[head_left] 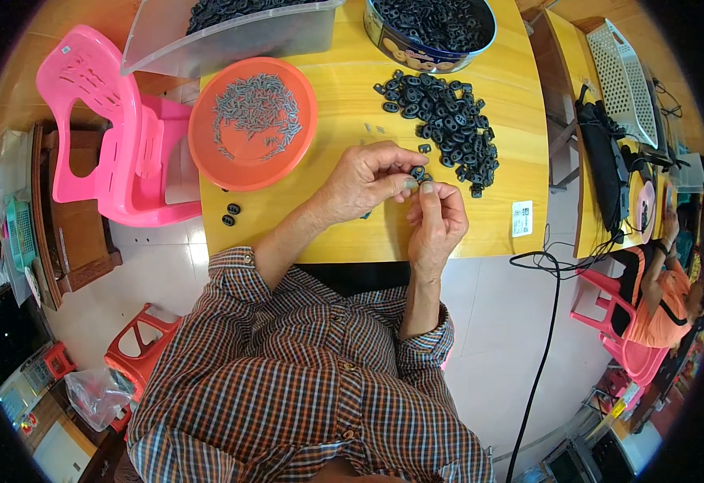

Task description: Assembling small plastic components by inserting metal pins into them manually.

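Observation:
My left hand (366, 179) and my right hand (438, 228) meet over the front of the yellow table (344, 233). Their thumbs and fingers pinch a small black plastic piece (418, 173), partly covered by the fingertips. Just beyond the hands, a single black piece (424, 148) lies apart from a loose pile of black two-holed pieces (456, 125). A few thin grey pins (374, 128) lie on the tabletop beyond my left hand. To the left stands an orange-red bowl (199, 145) holding many small grey pins (259, 105).
A clear plastic bin (231, 52) and a round tin (424, 58), both holding black pieces, stand at the far side. Two black pieces (230, 214) lie near the left edge. A pink chair (147, 161) stands left; a black cable (541, 354) hangs right. Another person (662, 302) sits far right.

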